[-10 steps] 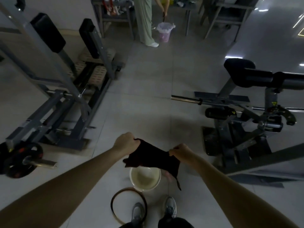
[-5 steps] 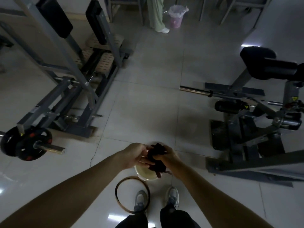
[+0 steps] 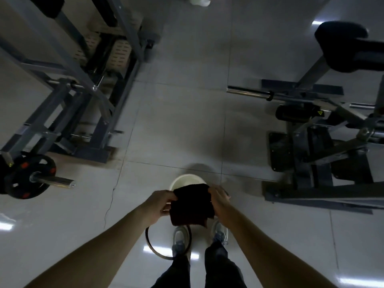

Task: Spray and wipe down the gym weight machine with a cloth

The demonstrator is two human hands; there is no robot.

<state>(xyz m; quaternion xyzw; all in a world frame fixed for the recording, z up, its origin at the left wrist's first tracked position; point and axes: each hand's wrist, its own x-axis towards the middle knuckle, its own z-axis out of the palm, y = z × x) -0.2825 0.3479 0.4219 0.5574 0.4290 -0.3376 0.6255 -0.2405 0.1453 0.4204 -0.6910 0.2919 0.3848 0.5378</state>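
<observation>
Dark folded cloth (image 3: 191, 204) is held above the pale round bucket (image 3: 188, 179), the left hand (image 3: 159, 206) and right hand (image 3: 220, 202) each with a grip pinched on one side edge. The grey steel weight machine (image 3: 324, 129) at right carries a yellow triangular warning sticker (image 3: 320, 113), unreadable.

There is only one camera, worn on the person's head. It looks almost straight down at the floor (image 3: 182, 125), with the left hand (image 3: 159, 204) and the right hand (image 3: 220, 201) close below it
</observation>
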